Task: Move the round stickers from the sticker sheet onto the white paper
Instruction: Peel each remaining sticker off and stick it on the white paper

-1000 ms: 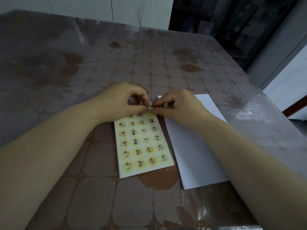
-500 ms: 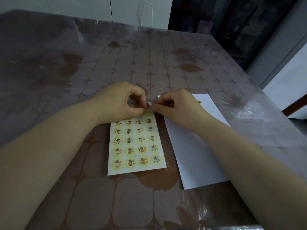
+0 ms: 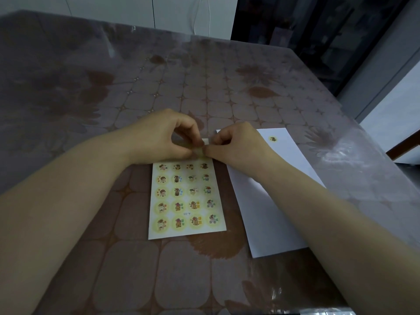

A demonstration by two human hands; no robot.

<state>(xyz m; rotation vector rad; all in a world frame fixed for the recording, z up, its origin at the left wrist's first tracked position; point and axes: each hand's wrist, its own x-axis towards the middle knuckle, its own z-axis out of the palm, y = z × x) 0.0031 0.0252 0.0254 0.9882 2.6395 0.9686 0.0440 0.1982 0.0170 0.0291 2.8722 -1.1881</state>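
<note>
A yellow sticker sheet (image 3: 186, 201) with rows of round cartoon stickers lies on the table in front of me. My left hand (image 3: 163, 137) pinches the sheet's far right corner and bends it up. My right hand (image 3: 236, 146) pinches at the same corner, fingertips against those of the left; what it pinches is too small to tell. To the right lies the white paper (image 3: 268, 212), with one round sticker (image 3: 272, 139) stuck near its far end.
The table (image 3: 159, 87) carries a brown patterned cloth under a clear plastic cover. Its right edge runs close beside the white paper. A dark doorway and a white cabinet stand beyond the far edge.
The sticker sheet has swung from a slant to nearly straight in front of me. Both hands stay pinched together at its far corner.
</note>
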